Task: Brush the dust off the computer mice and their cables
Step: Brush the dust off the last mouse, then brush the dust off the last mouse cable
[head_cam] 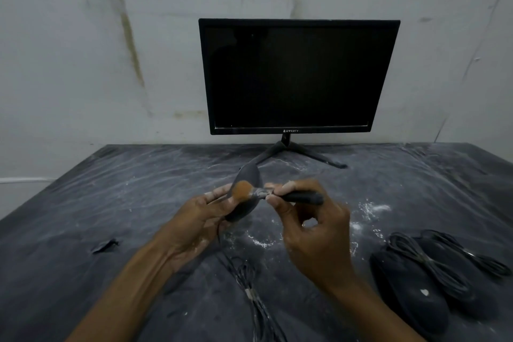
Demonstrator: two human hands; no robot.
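My left hand [200, 219], palm up, cradles a mouse [244, 191] in curled fingers above the table [83, 216]. My right hand [313, 233] pinches the brush [266, 193] between thumb and fingertips, bristles touching the mouse.

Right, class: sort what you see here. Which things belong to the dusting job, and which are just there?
Part of the job:
- brush, in the right hand
- held mouse, in the left hand
- its cable, trailing on the table
- two mice with bundled cables

Just there:
- monitor, screen dark
- plastic-covered table
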